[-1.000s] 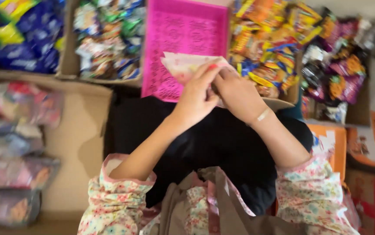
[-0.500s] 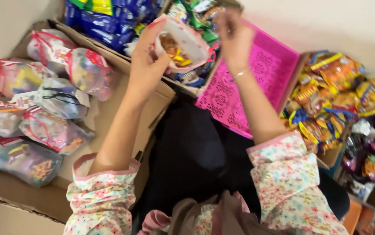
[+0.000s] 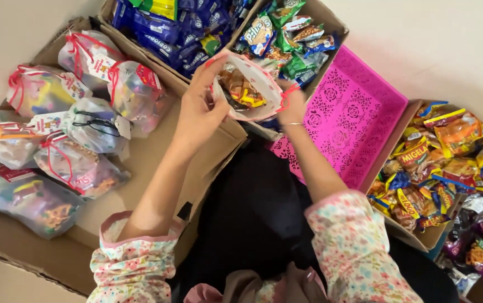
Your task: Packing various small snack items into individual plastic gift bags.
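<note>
- Pouch (image 3: pixel 247 87): soft, light, thin film with snacks inside; it looks floppy, best held at the rim, above the carton's (image 3: pixel 227 140) corner.
- Left hand (image 3: pixel 199 109) pinches the rim.
- Right hand (image 3: pixel 290 109) grips the far edge, by the pink tray (image 3: pixel 359 112).

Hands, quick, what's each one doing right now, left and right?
Left hand: closed on the rim of the open snack bag.
Right hand: grips the same bag's far edge, fingers mostly hidden behind it.
</note>
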